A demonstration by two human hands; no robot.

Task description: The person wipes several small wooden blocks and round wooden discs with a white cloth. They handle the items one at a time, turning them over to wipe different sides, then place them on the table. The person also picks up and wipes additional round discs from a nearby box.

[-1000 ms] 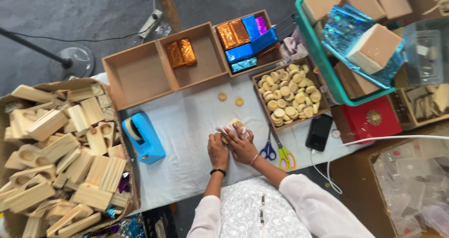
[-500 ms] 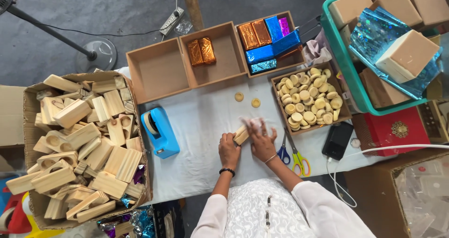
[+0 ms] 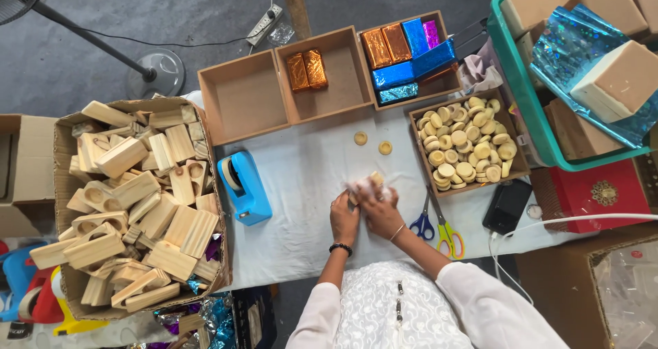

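Wooden block (image 3: pixel 373 182) in both hands, just above white worktop (image 3: pixel 301 184), right of blue tape dispenser (image 3: pixel 244 187). Left hand (image 3: pixel 344 217) and right hand (image 3: pixel 380 212) clasp it together, fingers closed round block and what looks like clear wrap, blurred. Doing it well: pin block steady with left hand, draw wrap taut with right, smooth folds flat against faces. Block's long axis runs diagonally, far end pointing up-right from dispenser toward tray of round wooden discs (image 3: pixel 466 143). Scissors (image 3: pixel 436 227) lie further right.
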